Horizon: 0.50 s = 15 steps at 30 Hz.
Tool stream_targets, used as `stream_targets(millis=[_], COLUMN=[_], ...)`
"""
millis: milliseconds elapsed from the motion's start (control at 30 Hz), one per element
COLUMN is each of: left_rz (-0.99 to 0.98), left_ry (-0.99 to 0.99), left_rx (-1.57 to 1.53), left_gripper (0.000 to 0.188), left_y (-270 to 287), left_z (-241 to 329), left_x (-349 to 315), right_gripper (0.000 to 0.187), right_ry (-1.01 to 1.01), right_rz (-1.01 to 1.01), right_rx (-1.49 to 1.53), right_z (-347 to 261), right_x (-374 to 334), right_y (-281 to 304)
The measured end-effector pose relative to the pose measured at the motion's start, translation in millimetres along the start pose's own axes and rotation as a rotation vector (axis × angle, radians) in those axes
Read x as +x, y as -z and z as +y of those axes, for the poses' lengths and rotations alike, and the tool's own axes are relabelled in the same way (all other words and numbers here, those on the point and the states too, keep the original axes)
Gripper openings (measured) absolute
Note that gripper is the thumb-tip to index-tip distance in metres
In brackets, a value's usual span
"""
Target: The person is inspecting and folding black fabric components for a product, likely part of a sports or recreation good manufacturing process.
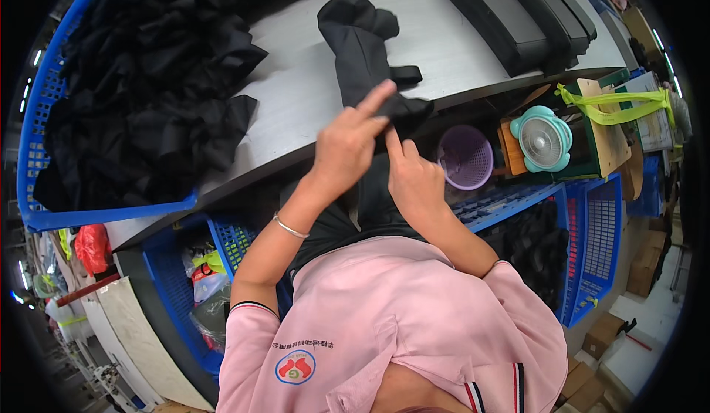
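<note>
A long black fabric piece (360,58) lies across the light grey tabletop, bunched at its far end, with a small loop sticking out on its right side. Its near end hangs over the table's front edge, between my hands. My left hand (346,143) is closed at that near end, its index finger stretched out over the cloth. My right hand (416,180) is just right of and nearer than the left, fingers curled, its index fingertip up against the cloth's lower edge. The fingertips partly hide how the cloth is gripped.
A blue crate (111,219) heaped with black cloth (148,95) stands on the table at left. Black flat-topped pieces (503,21) are stacked at far right. Below the table edge are a purple basket (466,158), a teal fan (543,138) and another blue crate (592,243).
</note>
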<state>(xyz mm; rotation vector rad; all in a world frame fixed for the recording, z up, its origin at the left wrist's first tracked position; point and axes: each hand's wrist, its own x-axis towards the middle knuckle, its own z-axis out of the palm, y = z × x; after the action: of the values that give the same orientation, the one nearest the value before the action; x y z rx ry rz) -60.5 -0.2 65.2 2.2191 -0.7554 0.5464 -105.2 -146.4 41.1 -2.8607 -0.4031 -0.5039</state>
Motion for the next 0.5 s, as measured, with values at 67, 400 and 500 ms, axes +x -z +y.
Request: stream_targets(millis=[67,400,500], left_rz=[-0.137,0.170,0.174], left_ry=[-0.152,0.067,0.202], left_rx=[0.019,-0.210,-0.160], left_gripper=[0.020,0.086,0.088], left_y=[-6,12,-7], left_z=[14,23,32], left_x=[-6,-48,-54], right_gripper=[0.023,0.047,0.049], right_ry=[0.064,-0.519,-0.789], right_rz=[0.145,0.156,0.113], right_rx=[0.145,1.537,1.959], right_z=[14,49,45], right_x=[14,6,10], right_y=[-18,-63,-41])
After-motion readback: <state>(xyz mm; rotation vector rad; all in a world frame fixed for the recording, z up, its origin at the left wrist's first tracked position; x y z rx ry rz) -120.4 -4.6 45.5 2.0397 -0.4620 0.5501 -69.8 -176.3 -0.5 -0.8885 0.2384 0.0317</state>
